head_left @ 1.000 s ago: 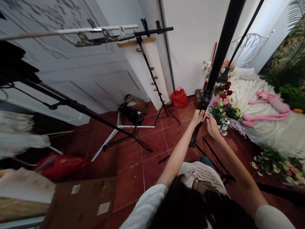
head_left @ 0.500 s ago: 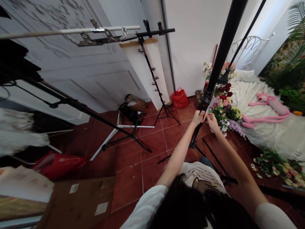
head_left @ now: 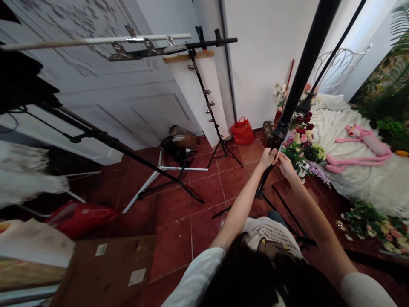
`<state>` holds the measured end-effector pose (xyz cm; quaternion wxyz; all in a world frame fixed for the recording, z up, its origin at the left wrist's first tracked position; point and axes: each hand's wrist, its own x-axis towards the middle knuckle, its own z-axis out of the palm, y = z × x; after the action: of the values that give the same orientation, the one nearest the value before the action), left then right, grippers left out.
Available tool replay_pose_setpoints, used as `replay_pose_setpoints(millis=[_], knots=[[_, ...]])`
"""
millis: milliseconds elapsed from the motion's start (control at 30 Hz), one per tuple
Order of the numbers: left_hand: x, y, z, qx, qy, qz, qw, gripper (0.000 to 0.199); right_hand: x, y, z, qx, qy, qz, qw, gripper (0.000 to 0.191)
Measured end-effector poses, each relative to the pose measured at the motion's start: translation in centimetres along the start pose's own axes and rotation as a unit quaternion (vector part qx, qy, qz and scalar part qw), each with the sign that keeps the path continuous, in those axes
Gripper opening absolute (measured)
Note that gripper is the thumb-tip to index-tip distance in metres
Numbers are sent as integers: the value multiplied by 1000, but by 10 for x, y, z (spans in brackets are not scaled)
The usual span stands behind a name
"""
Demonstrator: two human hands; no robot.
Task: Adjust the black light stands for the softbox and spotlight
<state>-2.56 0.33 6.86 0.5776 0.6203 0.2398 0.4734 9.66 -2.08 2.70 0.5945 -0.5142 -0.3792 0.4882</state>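
Note:
A tall black light stand (head_left: pixel 297 72) rises close in front of me, its legs spread on the floor below. My left hand (head_left: pixel 267 158) is closed round its pole, just under a black collar (head_left: pixel 278 131). On the other side of the pole, my right hand (head_left: pixel 285 165) has its fingers pinched together and meets the left fingertips. Whatever the right fingers hold is too small and hidden to make out. A thin black rod (head_left: pixel 338 42) with a wider end slants beside the upper pole.
Artificial flowers (head_left: pixel 302 143) stand right beyond my hands. A pink plush toy (head_left: pixel 367 143) lies on white cloth at right. To the left are another black stand (head_left: pixel 128 151), a small tripod (head_left: pixel 220 147), a red bag (head_left: pixel 242 131) and a cardboard box (head_left: pixel 111 264).
The view has shifted slightly, so the surroundings sit a little further right. Both hands stay at the same place on the pole, with the right fingers slightly moved.

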Motion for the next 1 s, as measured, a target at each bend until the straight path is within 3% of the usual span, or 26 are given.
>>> replay_pose_setpoints(millis=[200, 533, 700, 1000], knots=[[-2, 1, 0, 10, 4, 13, 1000, 86, -15, 5, 2, 60, -49, 25, 997, 30], [-1, 2, 1, -4, 13, 3, 1000, 85, -32, 19, 12, 140, -21, -28, 990, 33], [-2, 1, 1, -13, 6, -3, 1000, 85, -28, 25, 15, 104, -6, -16, 994, 48], [-2, 2, 0, -19, 4, -3, 1000, 85, -23, 17, 31, 39, 0, -91, 995, 59]])
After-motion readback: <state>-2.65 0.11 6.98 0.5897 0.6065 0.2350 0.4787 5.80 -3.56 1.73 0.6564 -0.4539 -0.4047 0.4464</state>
